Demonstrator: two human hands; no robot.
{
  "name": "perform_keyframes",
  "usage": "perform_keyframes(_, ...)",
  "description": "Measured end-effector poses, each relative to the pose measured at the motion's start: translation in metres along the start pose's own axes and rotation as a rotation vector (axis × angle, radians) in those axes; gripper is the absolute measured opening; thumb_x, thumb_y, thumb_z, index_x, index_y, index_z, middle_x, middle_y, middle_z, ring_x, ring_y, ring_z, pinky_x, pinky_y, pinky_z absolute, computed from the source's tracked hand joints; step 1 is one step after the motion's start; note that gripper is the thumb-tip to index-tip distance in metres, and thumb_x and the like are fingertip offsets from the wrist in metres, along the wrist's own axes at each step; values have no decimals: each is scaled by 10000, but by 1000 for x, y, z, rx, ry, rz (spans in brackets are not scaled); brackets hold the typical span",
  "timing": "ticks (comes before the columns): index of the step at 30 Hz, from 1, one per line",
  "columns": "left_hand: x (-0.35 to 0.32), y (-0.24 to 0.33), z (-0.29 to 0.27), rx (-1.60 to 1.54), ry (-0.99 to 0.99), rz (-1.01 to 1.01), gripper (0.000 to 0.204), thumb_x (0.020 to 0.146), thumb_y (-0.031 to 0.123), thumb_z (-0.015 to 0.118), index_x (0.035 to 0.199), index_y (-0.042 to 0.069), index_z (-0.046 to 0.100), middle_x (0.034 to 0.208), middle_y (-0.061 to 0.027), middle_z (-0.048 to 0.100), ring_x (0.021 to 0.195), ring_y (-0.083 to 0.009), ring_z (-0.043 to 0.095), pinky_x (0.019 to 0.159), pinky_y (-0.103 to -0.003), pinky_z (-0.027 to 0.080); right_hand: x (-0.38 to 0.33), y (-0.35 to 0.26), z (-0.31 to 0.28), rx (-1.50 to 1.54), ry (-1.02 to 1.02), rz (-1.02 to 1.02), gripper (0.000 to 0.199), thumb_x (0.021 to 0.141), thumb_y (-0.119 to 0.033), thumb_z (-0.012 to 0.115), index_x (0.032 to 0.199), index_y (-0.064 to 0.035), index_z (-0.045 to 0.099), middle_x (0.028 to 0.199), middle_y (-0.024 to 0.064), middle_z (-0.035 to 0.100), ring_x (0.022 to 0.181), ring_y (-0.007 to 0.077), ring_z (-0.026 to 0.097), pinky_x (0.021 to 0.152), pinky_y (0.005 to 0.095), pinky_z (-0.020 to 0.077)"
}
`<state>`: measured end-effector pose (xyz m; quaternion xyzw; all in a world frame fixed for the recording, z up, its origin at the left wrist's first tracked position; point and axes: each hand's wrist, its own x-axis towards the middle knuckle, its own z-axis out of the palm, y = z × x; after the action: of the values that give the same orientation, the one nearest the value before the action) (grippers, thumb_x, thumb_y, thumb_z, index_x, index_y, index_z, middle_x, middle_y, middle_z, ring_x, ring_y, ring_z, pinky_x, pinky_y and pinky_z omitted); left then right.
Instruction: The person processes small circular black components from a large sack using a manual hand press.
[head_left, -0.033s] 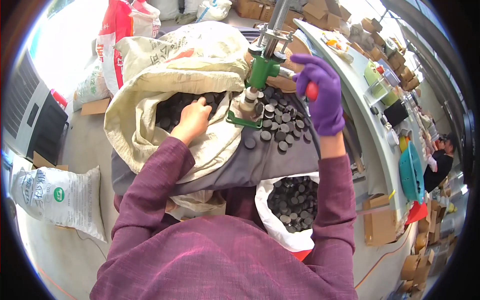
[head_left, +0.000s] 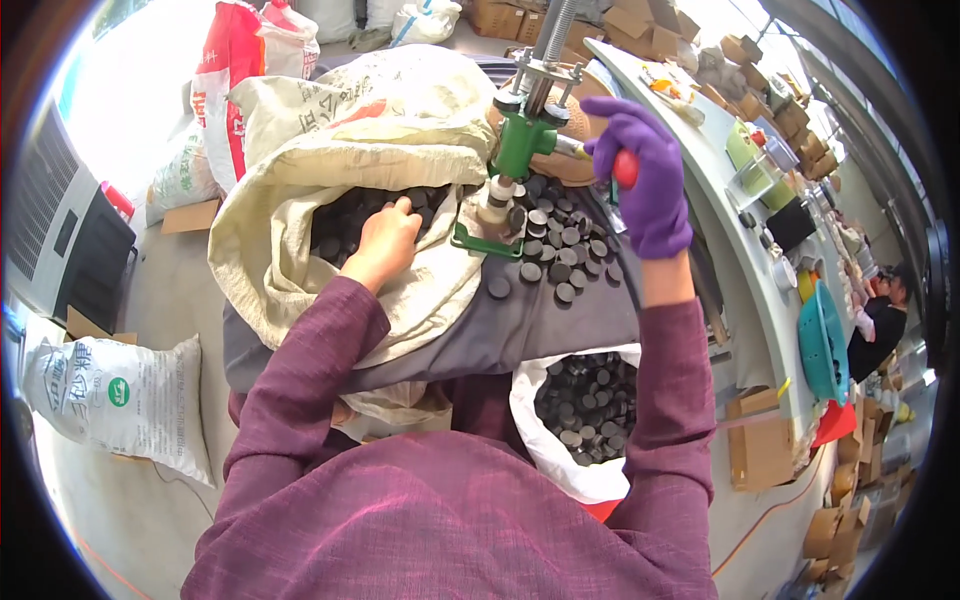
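Note:
My bare left hand (head_left: 388, 240) reaches into the mouth of a cream woven sack (head_left: 255, 235) full of black round discs (head_left: 340, 215). Its fingers are bent down among the discs; whatever they pinch is hidden. A purple glove covers my right hand (head_left: 648, 190), which grips the red knob (head_left: 626, 169) on the lever of a green hand press (head_left: 516, 148); one finger points outward. Just right of the sack, the press stands on its green base with a disc-like dark piece near the ram. Loose black discs (head_left: 570, 237) lie piled beside the base.
A white bag (head_left: 530, 425) of discs stands below the table's dark cloth (head_left: 440, 350). To the right runs a long pale bench (head_left: 745, 270) with a teal basket (head_left: 822, 345), and a person (head_left: 880, 325) sits beyond. A full white sack (head_left: 140, 405) lies at left.
My right hand has shifted slightly up and away with the lever knob. The left hand stays in the sack, almost unmoved.

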<state>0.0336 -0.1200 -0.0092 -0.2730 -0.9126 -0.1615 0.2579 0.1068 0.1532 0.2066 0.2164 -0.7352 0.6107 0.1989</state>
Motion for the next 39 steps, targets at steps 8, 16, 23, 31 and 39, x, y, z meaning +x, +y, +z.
perform_keyframes(8, -2, 0, 7, -301, -5, -164, 133, 752, 59, 656, 863, -6, 691, 874, -166, 646, 833, -366, 647, 736, -448, 528, 42, 1, -23, 100, -11, 31, 415, 951, -198, 400, 1128, 84, 647, 634, 56, 544, 563, 140, 503, 723, 313, 543)
perform_keyframes(16, 69, 48, 34, -1251, -57, -722, 224, 843, 12, 639, 1055, -44, 680, 797, -92, 695, 528, -117, 614, 453, -263, 497, 44, 2, -25, 148, 29, 49, 410, 950, -181, 396, 1114, 100, 646, 638, 60, 546, 560, 156, 504, 711, 325, 555)
perform_keyframes(23, 87, 60, 80, -904, 29, -691, 240, 825, 131, 595, 969, 6, 741, 667, -128, 687, 659, -226, 691, 631, -341, 550, 43, 2, -16, 151, 54, 60, 399, 954, -177, 403, 1102, 99, 650, 642, 60, 538, 568, 150, 490, 724, 325, 547)
perform_keyframes(31, 71, 68, 60, -914, 38, -520, 624, 712, 124, 735, 1320, 123, 592, 1083, -114, 701, 914, -249, 696, 808, -340, 526, 38, 2, -20, 124, 62, 39, 420, 961, -191, 381, 1113, 99, 645, 646, 55, 530, 572, 137, 483, 714, 321, 548)
perform_keyframes(39, 77, 84, 54, -772, 27, -498, 683, 708, 127, 755, 1359, 183, 557, 1031, -90, 730, 933, -242, 701, 815, -333, 521, 15, 10, -14, 58, 45, -36, 430, 955, -213, 385, 1085, 105, 643, 664, 63, 553, 571, 123, 497, 725, 322, 544)
